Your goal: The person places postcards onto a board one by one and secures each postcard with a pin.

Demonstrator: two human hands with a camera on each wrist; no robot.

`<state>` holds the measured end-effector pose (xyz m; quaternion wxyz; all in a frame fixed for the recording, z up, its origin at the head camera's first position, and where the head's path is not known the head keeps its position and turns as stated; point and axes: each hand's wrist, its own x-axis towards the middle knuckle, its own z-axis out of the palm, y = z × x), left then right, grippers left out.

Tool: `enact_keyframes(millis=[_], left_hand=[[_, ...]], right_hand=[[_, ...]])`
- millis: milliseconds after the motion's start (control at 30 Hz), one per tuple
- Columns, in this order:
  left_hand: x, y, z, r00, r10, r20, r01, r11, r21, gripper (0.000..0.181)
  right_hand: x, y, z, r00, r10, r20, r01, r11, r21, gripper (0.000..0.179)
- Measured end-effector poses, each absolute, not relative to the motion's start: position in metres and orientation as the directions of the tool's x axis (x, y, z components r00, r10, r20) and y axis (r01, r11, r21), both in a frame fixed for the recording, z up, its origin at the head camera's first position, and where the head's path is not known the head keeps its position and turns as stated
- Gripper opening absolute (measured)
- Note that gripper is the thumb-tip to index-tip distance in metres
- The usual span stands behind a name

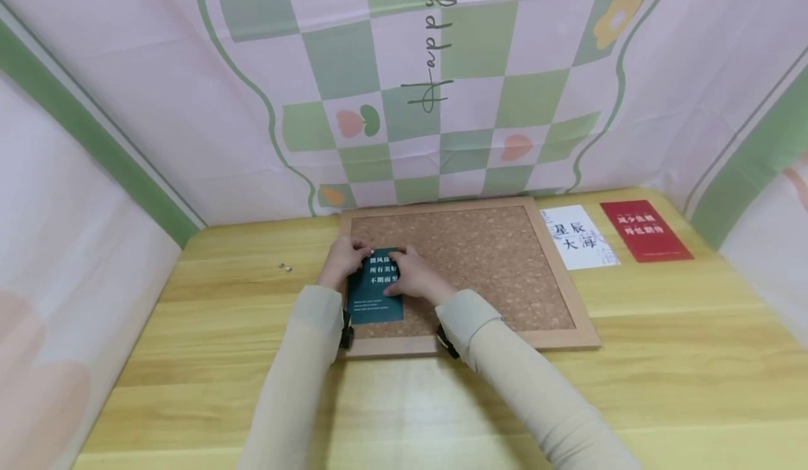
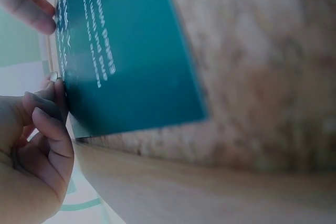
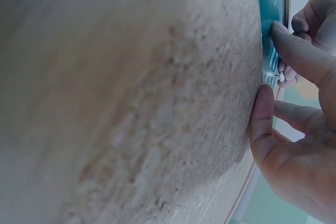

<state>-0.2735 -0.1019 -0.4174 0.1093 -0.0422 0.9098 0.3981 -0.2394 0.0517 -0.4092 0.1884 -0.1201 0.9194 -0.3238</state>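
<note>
A dark green card (image 1: 379, 305) with white printed characters lies on the left part of the wood-framed cork board (image 1: 486, 266). Near the card's top left, my left hand (image 1: 343, 259) pinches a small silver thumbtack (image 2: 53, 76) between thumb and fingertips. The tack's thin point shows against the card in the right wrist view. My right hand (image 1: 418, 275) rests on the card's right side, its thumb low on the face and its fingers at the top edge. It covers the ends of the printed lines.
Two more silver tacks (image 1: 286, 268) lie on the wooden table (image 1: 208, 365) left of the board. To the board's right are a white card (image 1: 577, 238) with black characters and a red card (image 1: 647, 231). A green and white checked cloth (image 1: 442, 105) hangs behind.
</note>
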Motion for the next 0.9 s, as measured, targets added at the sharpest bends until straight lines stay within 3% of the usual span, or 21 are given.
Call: enact_keyframes(millis=[900], left_hand=[[-0.2795, -0.1016, -0.4246, -0.961, -0.032, -0.275, -0.239, 0.601, 0.763, 0.026]], right_hand=[[-0.2384, 0.0525, -0.4092, -0.898, -0.343, -0.274, -0.095, 0.761, -0.642, 0.078]])
